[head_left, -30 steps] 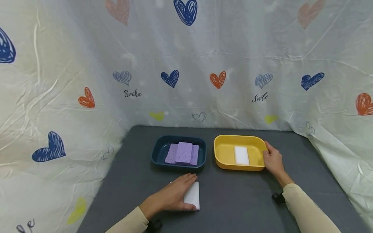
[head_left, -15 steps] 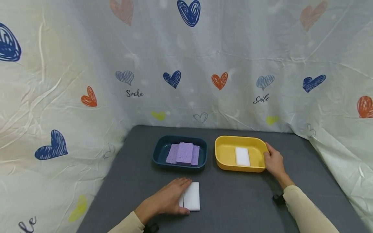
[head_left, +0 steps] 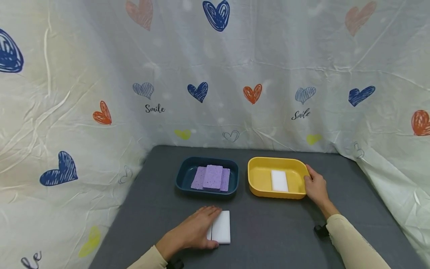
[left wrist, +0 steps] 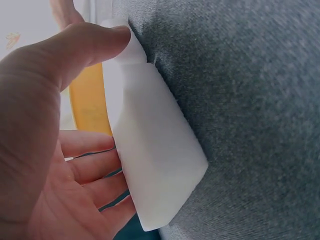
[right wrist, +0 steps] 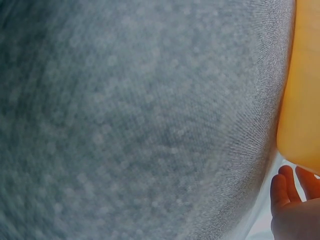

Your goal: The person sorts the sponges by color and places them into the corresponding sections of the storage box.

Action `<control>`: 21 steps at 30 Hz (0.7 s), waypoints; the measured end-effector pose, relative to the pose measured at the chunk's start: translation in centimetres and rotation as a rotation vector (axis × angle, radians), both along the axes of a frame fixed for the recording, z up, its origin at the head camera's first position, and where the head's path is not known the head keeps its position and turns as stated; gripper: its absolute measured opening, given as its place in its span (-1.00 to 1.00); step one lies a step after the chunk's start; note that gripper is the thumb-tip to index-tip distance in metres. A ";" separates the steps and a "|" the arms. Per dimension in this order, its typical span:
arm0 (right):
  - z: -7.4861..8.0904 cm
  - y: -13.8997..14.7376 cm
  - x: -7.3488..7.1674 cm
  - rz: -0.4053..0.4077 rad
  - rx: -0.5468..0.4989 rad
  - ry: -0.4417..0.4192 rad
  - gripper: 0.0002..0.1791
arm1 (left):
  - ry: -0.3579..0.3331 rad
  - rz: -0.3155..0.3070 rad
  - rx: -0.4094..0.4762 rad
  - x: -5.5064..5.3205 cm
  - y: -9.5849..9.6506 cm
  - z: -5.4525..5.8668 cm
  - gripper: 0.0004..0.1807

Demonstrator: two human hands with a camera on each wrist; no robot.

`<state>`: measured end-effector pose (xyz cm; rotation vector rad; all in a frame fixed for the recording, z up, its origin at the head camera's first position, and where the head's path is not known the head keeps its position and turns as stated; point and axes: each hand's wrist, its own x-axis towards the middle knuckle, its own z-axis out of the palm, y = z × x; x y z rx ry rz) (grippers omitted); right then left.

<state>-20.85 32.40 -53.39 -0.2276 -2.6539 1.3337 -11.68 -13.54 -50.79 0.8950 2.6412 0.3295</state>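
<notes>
My left hand [head_left: 193, 229] rests over two white sponge blocks lying side by side on the grey cloth. The right block [head_left: 221, 228] shows plainly; only a strip of the left block [head_left: 209, 234] shows beside my palm. In the left wrist view, my extended fingers touch the white block [left wrist: 155, 145], and the thumb lies over its far part. My right hand [head_left: 317, 186] grips the right end of a yellow tray [head_left: 273, 194], with a white sponge block [head_left: 279, 181] inside. The right wrist view shows fingertips [right wrist: 279, 192] beside the tray.
Left of the yellow tray stands a dark blue tray [head_left: 181, 189] holding several purple sponges [head_left: 212, 176], one on top of the others. A white curtain [head_left: 221, 56] printed with hearts hangs behind the grey table [head_left: 268, 231].
My left hand has moved a little left, uncovering more of the white blocks and the seam between them. My right hand stays on the yellow tray. Within the last half second hardly anything moves.
</notes>
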 end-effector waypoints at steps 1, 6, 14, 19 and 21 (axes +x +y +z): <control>0.0 0.0 0.0 -0.001 -0.003 -0.003 -0.34 | 0.002 -0.002 -0.001 0.0 0.0 0.0 0.14; 0.0 0.0 -0.1 -0.003 -0.006 -0.018 -0.34 | 0.007 -0.011 -0.002 0.0 0.3 0.2 0.12; 0.1 0.1 -0.2 -0.008 0.004 -0.011 -0.34 | 0.050 -0.058 0.021 -0.3 1.5 1.1 0.09; 0.0 0.1 -0.3 -0.011 0.004 -0.019 -0.35 | 0.055 -0.099 0.045 -0.5 2.4 1.7 0.07; 0.0 0.1 -0.3 -0.010 0.000 -0.022 -0.35 | 0.070 -0.122 0.059 -0.6 2.8 1.9 0.05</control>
